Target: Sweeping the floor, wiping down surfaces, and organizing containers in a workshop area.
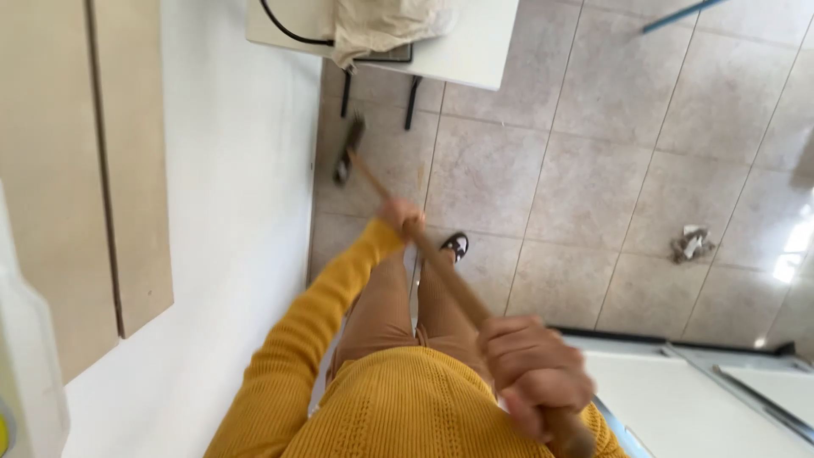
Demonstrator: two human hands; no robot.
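Nearest the camera, right hand wrapped tight around the upper end of a wooden broom handle, fingers curled fully closed over the wood, knuckles up, slightly blurred. Just below and left of it, mustard-yellow knitted sweater filling the bottom of the view, sleeve stretching forward along the left arm.

Farther along the handle, left hand also clenched on the shaft, well apart from the right hand, fist closed with no gap showing between fingers and wood. Between the two grips, handle running diagonally over tan trousers. Beside the left hand, a dark shoe with white markings planted on the beige floor tiles.

Beyond the left hand, handle continuing up and left to the dark broom head, resting on the tiles close by the white wall, near the black legs of a white table. On that table, a crumpled beige cloth and a black cable.

Off to the right, well apart from the broom, a small crumpled scrap lying on the tiles. At the lower right, edge of a white surface with a dark rim. Far left, beige panels against the wall.
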